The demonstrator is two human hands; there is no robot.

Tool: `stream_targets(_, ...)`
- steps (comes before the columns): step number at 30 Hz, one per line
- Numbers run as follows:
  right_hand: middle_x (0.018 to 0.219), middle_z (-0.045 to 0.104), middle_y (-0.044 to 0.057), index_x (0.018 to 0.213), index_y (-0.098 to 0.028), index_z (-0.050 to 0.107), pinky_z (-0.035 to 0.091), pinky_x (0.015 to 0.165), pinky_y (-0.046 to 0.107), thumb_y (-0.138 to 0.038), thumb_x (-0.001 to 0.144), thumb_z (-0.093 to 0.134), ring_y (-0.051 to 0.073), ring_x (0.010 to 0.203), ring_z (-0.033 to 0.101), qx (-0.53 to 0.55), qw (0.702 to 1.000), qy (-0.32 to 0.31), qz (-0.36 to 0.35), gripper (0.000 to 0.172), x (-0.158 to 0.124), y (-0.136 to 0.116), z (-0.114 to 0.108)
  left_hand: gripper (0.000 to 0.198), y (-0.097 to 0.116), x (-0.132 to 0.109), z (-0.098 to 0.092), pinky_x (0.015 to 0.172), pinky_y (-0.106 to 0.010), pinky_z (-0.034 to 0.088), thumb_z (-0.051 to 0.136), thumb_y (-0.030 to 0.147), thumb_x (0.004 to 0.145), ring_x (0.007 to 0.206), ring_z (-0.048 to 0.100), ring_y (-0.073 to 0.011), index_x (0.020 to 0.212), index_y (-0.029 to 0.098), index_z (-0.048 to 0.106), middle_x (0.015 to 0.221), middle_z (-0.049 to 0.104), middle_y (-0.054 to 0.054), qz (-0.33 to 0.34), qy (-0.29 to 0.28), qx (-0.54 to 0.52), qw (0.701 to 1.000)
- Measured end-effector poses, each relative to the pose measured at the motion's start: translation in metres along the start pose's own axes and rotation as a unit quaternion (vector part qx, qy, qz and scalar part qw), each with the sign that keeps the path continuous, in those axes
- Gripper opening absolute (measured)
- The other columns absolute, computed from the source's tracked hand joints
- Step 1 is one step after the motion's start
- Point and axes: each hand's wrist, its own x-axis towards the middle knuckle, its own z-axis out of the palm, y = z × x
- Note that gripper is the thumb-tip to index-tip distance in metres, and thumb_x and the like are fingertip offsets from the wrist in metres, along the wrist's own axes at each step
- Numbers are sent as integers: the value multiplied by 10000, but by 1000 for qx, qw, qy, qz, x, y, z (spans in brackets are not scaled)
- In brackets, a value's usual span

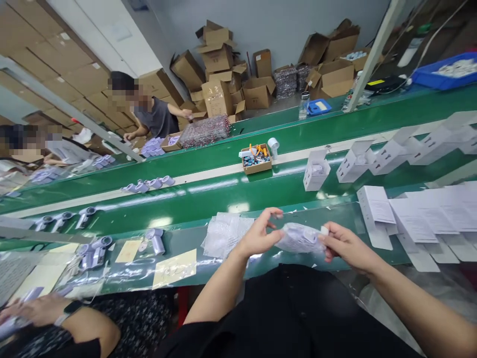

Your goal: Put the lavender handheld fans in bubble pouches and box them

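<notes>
Both hands hold a bagged lilac device (300, 238) just above the near edge of the green bench (223, 194). The left hand (261, 234) pinches the bag's left end with closed fingers, and the right hand (345, 246) grips its right end. Clear bags (225, 233) lie just to the left. The printed leaflets (421, 219) on the right carry text too small to read.

— What sort of place was it?
— A factory packing line. A green conveyor belt (231, 191) ran across the middle of the frame, with small lilac devices (149, 185) lying along it.
— Anything else?
— Open white cartons (316, 171) at the right, stacked cardboard boxes (218, 74) at top centre, and co-workers (156, 117) seated at upper left.
</notes>
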Motion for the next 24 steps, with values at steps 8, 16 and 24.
stream_targets(8,791,663,38,920,-218,579,513,716,349,-421,808,593,186,741,640,-146,968,-198,-50,232,24,-7,-57,164,-39,21,66,665,-259,434,678,293,697,710,524,-144,761,165,598,746,560,-5,-13,8,77,997)
stream_targets(16,865,693,82,443,-217,463,114,1065,637,-152,581,667,336,1160,522,-542,835,-11,-98,255,88,46,-219,398,-60,16,55,400,-201,366,708,454,643,500,509,-113,857,141,588,607,556,25,-216,252,-229,915)
stream_targets(24,1154,594,139,1078,-174,585,351,1021,450,-75,682,486,262,1088,551,-441,861,-10,-252,420,143,6,-129,327,-45,6,12,420,-179,337,746,373,595,496,513,-82,732,138,564,587,543,41,-193,434,-377,795)
